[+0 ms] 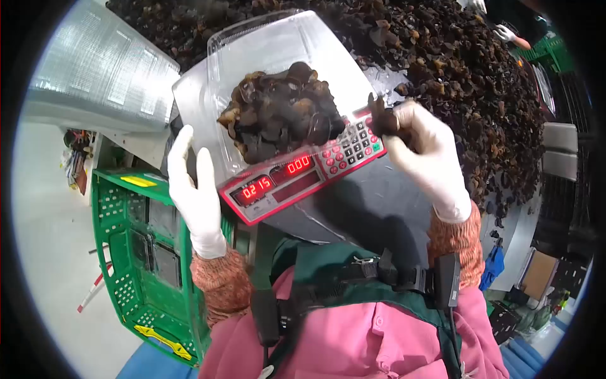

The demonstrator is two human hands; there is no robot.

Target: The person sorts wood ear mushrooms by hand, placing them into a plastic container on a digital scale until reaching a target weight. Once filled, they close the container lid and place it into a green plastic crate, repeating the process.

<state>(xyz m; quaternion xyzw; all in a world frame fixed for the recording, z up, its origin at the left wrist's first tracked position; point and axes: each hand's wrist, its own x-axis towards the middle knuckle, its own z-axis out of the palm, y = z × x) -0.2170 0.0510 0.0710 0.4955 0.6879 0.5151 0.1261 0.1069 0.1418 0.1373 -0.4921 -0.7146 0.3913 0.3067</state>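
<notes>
A clear plastic clamshell box (221, 57) rests open on a digital scale (303, 196) with a red-edged panel. Dark brown wood ear mushrooms (281, 114) fill part of the box. Red digits on the scale read 0.215 and 0.00. Beside the left edge of the scale is my left hand (194, 196), white-gloved, thumb and fingers apart with nothing between them. Over the right end of the keypad, my right hand (432, 155), also gloved, pinches a small dark wood ear piece (386, 120).
A large heap of wood ear mushrooms (467, 95) covers the table behind and to the right. Stacked clear boxes (101, 69) stand at left, above a green crate (139, 252). Another person's gloved hand (505, 33) shows at the far right.
</notes>
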